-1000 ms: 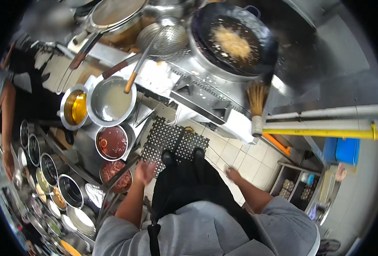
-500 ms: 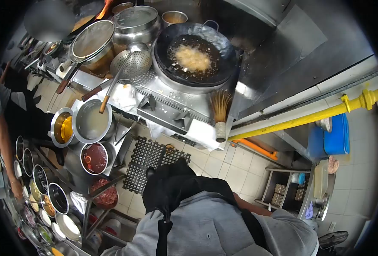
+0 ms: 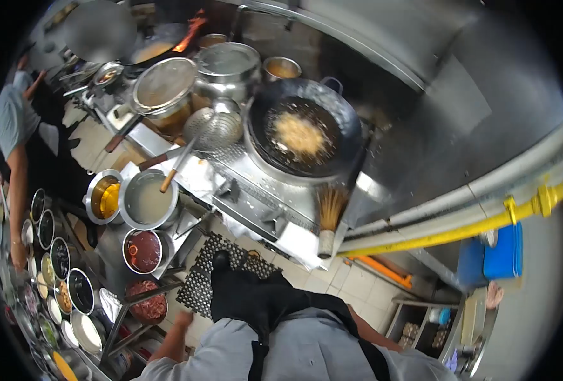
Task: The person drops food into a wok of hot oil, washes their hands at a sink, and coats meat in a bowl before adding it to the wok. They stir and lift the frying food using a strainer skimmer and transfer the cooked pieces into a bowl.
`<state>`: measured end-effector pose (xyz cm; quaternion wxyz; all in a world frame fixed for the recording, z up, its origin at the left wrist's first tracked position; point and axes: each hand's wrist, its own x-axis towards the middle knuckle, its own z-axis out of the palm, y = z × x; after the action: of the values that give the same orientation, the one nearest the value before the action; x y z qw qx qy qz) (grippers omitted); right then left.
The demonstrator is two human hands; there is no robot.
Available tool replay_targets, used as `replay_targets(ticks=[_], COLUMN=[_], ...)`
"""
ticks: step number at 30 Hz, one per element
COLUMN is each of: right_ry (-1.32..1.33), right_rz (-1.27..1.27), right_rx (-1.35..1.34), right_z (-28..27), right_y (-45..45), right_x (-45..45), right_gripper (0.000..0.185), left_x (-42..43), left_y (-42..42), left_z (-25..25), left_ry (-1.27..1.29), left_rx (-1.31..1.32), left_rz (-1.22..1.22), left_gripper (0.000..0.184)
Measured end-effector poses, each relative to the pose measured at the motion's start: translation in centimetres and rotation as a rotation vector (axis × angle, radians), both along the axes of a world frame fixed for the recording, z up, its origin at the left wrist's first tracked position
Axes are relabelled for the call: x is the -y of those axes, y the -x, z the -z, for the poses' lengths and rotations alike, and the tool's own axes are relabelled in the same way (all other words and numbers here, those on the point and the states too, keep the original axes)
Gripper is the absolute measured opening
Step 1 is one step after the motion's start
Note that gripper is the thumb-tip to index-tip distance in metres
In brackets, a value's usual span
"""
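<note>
Pale floor tiles (image 3: 358, 287) run beside a steel stove (image 3: 236, 164), where a black wok (image 3: 348, 117) holds golden food (image 3: 299, 133) frying. Well apart from the right forearm (image 3: 373, 331), the left hand (image 3: 181, 319) hangs just beside the raw meat (image 3: 149, 309), which sits near some red liquid (image 3: 145, 254); blur hides whether its fingers are curled. The right hand is out of sight. Any print on the blue-lidded jar (image 3: 439, 315) is too small to read.
</note>
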<state>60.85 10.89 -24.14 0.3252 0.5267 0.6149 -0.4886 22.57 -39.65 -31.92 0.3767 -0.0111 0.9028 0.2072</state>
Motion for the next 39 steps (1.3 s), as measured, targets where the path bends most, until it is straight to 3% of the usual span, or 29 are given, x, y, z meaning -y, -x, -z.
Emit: replay_targets(ticks=[2, 3, 4, 6, 8, 11, 12, 15, 18, 19, 21, 22, 24, 25, 28, 30, 31, 32, 33, 34, 35, 36, 39], right_ry=[-0.513, -0.458, -0.404, 0.017, 0.203, 0.371, 0.450, 0.766, 1.167, 1.158, 1.152, 1.090, 0.995, 0.804, 0.640, 0.320, -0.109, -0.151, -0.504, -0.885, -1.459, -1.714, -1.864], right_rz=[-0.107, -0.128, -0.147, -0.014, -0.088, -0.261, -0.268, -0.179, 0.112, 0.220, 0.337, 0.403, 0.530, 0.624, 0.563, 0.561, 0.481, 0.528, 0.429, 0.355, 0.218, 0.098, 0.072], right_rx=[-0.306, -0.366, -0.430, -0.726, -0.941, -0.930, -0.875, -0.689, -0.516, -0.487, -0.527, -0.545, -0.715, -0.851, -0.963, -1.025, -0.976, -1.130, -1.148, -1.081, -0.915, -0.840, -0.318], right_z=[-6.0, -8.9, -11.5, -16.4, -23.4, -26.5, -26.7, -26.7, -26.7, -27.5, -27.0, -27.7, -27.3, -28.2, -29.4, -27.6, -28.0, -27.5, -29.1, -30.7, -35.1, -39.2, -42.5], right_y=[8.7, 13.9, 19.4, 29.9, 40.0, 51.9, 55.4, 63.5, 69.2, 69.9, 72.1, 72.5, 72.6, 71.9, 66.5, 61.1, 58.2, 54.3, 51.7, 49.0, 47.3, 45.5, 43.0], right_x=[-1.4, -1.3, -0.9, 1.2, 5.5, 10.4, 11.9, 16.5, 20.2, 21.1, 22.2, 22.2, 21.4, 20.6, 14.0, 8.4, 4.3, -0.9, -5.8, -10.7, -13.6, -15.9, -25.3], right_gripper=[0.039, 0.035, 0.031, 0.028, 0.027, 0.029, 0.031, 0.053, 0.080, 0.083, 0.083, 0.059, 0.030, 0.011, 0.009, 0.029, 0.032, 0.039, 0.043, 0.046, 0.044, 0.043, 0.046], left_x=[-3.8, -8.8, -11.1, -14.0, -13.8, -12.1, -11.6, -10.7, -12.0, -12.4, -12.5, -12.2, -12.1, -13.2, -15.2, -15.7, -15.8, -15.8, -15.9, -16.4, -17.1, -17.9, -21.5], left_y=[5.8, 9.6, 12.8, 19.6, 26.4, 33.1, 34.1, 35.5, 32.8, 31.3, 30.3, 30.6, 32.0, 32.4, 33.3, 33.4, 33.1, 32.8, 32.3, 31.8, 31.3, 31.0, 30.0], left_z=[-0.1, -7.1, -10.2, -11.9, -14.6, -21.7, -24.5, -28.3, -30.2, -30.9, -30.9, -31.3, -32.2, -34.1, -36.7, -36.0, -35.7, -34.5, -33.8, -33.2, -32.7, -32.4, -33.0], left_ry=[-0.308, -0.807, -0.906, -0.969, -1.167, -1.426, -1.474, -1.533, -1.487, -1.525, -1.250, -1.093, -1.183, -1.208, -1.345, -1.248, -1.232, -1.268, -1.256, -1.241, -1.281, -1.283, -1.348], left_rx=[-0.117, 0.284, 0.253, -0.102, -0.225, -0.662, -0.789, -0.803, -0.708, -0.709, -0.918, -1.058, -1.015, -1.032, -0.941, -0.884, -0.837, -0.747, -0.698, -0.646, -0.577, -0.532, -0.434], left_rz=[-0.175, -0.923, -0.916, -0.905, -1.160, -1.446, -1.414, -1.210, -0.904, -0.776, -0.685, -0.600, -0.678, -0.612, -0.477, -0.419, -0.325, -0.329, -0.328, -0.326, -0.358, -0.351, -0.331], left_gripper=[0.044, 0.043, 0.048, 0.062, 0.068, 0.067, 0.064, 0.055, 0.052, 0.054, 0.055, 0.054, 0.050, 0.050, 0.048, 0.045, 0.044, 0.041, 0.038, 0.036, 0.036, 0.034, 0.032])
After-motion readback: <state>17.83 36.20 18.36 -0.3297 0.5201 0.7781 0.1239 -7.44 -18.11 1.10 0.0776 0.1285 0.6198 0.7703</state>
